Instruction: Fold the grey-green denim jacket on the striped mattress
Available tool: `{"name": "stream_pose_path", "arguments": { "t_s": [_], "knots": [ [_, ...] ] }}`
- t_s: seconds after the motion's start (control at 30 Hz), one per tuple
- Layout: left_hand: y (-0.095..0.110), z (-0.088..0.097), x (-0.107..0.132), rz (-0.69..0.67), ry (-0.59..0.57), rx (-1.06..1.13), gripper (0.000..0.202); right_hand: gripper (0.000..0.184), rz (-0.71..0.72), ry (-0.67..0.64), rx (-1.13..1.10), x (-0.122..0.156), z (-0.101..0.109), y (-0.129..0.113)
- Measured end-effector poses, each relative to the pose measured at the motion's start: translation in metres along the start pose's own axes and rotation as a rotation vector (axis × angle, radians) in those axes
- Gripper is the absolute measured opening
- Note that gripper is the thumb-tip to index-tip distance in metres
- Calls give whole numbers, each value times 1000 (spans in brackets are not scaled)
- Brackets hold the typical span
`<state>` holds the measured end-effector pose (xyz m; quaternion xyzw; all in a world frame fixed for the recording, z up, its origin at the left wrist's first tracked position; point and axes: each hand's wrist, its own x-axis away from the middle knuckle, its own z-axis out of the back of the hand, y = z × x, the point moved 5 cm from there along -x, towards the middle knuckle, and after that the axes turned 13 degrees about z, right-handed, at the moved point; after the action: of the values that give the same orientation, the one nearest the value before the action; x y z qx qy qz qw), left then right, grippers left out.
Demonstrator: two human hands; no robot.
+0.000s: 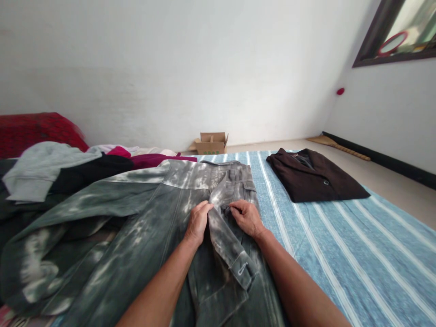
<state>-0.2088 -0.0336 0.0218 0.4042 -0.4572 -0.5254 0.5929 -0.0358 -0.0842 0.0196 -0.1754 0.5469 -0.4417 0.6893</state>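
Observation:
A faded grey-green denim jacket [136,227] lies spread on a blue striped bedcover [340,254]. Both my hands rest on its front placket near the middle. My left hand [197,222] has its fingers curled, pinching the left edge of the placket strip. My right hand [247,217] pinches the right edge of the same strip, fingers closed on the cloth. The placket runs down toward me with a buttonhole showing near its lower end.
A folded dark brown jacket [315,176] lies at the right on the bedcover. A heap of clothes [51,172] and a red cushion [37,131] sit at the left. A small cardboard box [211,143] stands by the white wall.

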Motion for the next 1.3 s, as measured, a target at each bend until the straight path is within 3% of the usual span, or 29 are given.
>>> {"name": "stream_pose_path", "arguments": {
  "t_s": [0.2, 0.3, 0.43, 0.53, 0.63, 0.83, 0.93, 1.07, 1.3],
  "knots": [
    [14, -16, 14, -160, -246, -125, 37, 27, -111, 70, -74, 2, 4, 2],
    [15, -25, 20, -266, -231, -329, 30, 31, -130, 103, -101, 2, 7, 2],
    [12, -40, 29, -464, -200, -666, 38, 40, -173, 147, -107, 2, 12, 6],
    [8, -48, 36, -531, -234, -912, 45, 46, -204, 69, 33, 3, 15, 12],
    [8, -52, 41, -544, -258, -1057, 53, 36, -202, -23, 231, 4, 18, 16],
    [8, -53, 44, -546, -292, -1118, 60, 20, -185, -56, 462, 6, 21, 10],
    [6, -53, 45, -559, -299, -1110, 57, 21, -112, -86, 512, 4, 15, 1],
    [5, -53, 47, -575, -293, -1104, 53, 28, 70, -299, 597, 3, -2, -9],
    [6, -50, 49, -563, -316, -1018, 54, 32, 81, -381, 632, 10, -8, -4]
  ]
}}
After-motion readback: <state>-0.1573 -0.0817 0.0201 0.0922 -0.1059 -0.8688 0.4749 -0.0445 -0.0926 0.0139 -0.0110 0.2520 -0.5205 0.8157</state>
